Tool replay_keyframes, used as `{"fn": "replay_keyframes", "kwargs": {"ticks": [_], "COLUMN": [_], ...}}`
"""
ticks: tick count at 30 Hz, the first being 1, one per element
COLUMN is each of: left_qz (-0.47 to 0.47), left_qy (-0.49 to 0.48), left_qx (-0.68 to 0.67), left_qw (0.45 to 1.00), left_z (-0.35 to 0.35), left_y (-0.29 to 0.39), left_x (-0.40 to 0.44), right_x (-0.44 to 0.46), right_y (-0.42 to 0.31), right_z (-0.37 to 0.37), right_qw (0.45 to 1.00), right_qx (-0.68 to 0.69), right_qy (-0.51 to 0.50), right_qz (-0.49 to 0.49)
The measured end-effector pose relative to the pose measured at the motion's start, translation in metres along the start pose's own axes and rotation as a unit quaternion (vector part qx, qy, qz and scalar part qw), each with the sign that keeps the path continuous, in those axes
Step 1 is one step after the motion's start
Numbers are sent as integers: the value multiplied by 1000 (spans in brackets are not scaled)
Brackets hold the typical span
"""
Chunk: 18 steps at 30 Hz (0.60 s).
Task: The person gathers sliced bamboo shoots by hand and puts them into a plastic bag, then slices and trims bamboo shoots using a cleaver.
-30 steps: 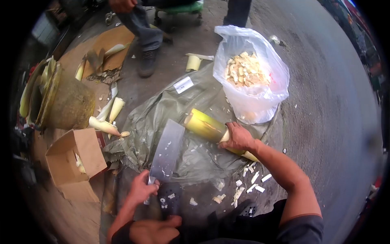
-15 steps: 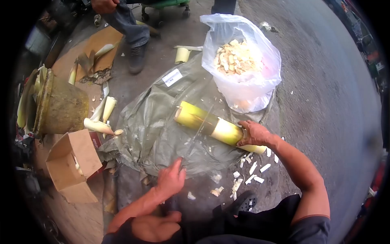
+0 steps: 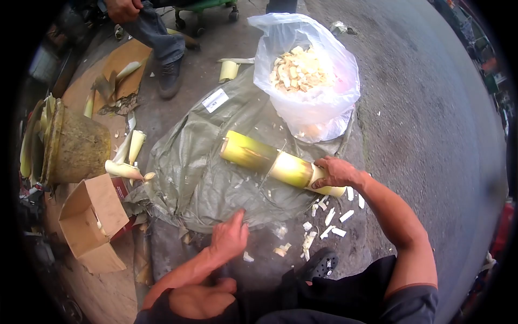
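A thick yellow-green and cream plant stalk lies slantwise on a grey-green plastic sheet. My right hand wraps round its right end, where the surface is paler. Nearer my body, my left hand is closed in a fist. A thin, faint knife blade seems to run from it across the middle of the stalk, seen nearly edge-on; the handle is hidden in the fist. White cut pieces lie scattered below my right hand.
Behind the stalk stands a clear plastic bag of chopped pieces. At the left are a dirty yellow bucket, an open cardboard box and pale shoots. A short stalk piece lies near another person's shoe.
The whole view has shifted slightly left and up. Against the stalk, the thin blade has moved a little to the right, to the border of its pale part. My right hand keeps its hold.
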<state>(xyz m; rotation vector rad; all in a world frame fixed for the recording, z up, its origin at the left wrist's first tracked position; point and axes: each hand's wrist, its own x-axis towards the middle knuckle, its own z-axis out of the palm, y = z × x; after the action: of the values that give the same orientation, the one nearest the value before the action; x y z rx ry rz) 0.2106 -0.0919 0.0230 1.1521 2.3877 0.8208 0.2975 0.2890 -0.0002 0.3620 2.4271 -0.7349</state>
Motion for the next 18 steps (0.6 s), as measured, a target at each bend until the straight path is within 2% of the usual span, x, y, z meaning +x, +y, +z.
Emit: {"fn": "replay_keyframes", "kwargs": {"ticks": [3, 6, 15, 18], "left_qz": [7, 61, 9, 17], "left_qy": [1, 5, -33, -17], "left_qx": [2, -7, 7, -37], "left_qw": [1000, 998, 999, 999], "left_z": [-1, 5, 20, 22], "left_y": [6, 13, 18, 21], "left_x": [0, -1, 3, 1], "right_x": [2, 4, 4, 3], "right_y": [2, 2, 2, 11], "right_z": [0, 0, 1, 1], "right_qw": [1000, 1000, 1000, 1000], "right_qx": [0, -3, 7, 23], "right_qy": [-8, -11, -19, -16], "right_qz": [0, 0, 4, -7]}}
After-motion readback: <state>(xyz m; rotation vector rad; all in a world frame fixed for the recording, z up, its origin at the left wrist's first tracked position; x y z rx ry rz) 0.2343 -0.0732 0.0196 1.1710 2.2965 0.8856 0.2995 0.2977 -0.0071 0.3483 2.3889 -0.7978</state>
